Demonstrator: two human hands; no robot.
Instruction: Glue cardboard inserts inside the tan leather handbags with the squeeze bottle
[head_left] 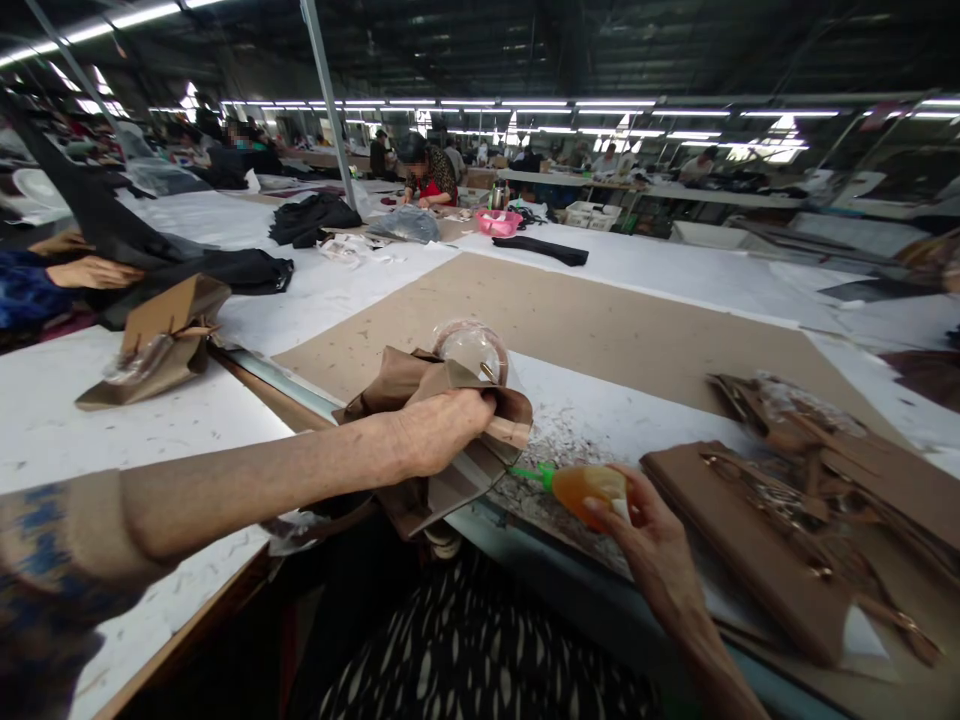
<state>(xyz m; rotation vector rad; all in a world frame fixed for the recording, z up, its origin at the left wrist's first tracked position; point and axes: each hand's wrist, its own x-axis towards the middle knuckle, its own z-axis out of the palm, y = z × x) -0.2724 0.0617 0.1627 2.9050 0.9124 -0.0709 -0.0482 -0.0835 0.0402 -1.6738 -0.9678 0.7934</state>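
My left hand (442,430) grips the brown handbag (442,385) by its upper edge, over the near rim of the table. Clear plastic wraps a rounded handle (472,345) that sticks up behind my fingers. In my right hand (645,530) is a squeeze bottle (589,490) of amber liquid with a green nozzle. It lies tilted sideways, its tip pointing left at the bag's lower right side. Whether the tip touches the bag, I cannot tell.
Brown bags (750,540) with straps and metal fittings lie at the right. Another brown bag (161,340) stands at the left, near a co-worker's hand (94,272) on black material. Brown paper (600,310) covers the table's middle; dark scraps (559,440) litter the white surface. A pink basket (499,222) stands farther back.
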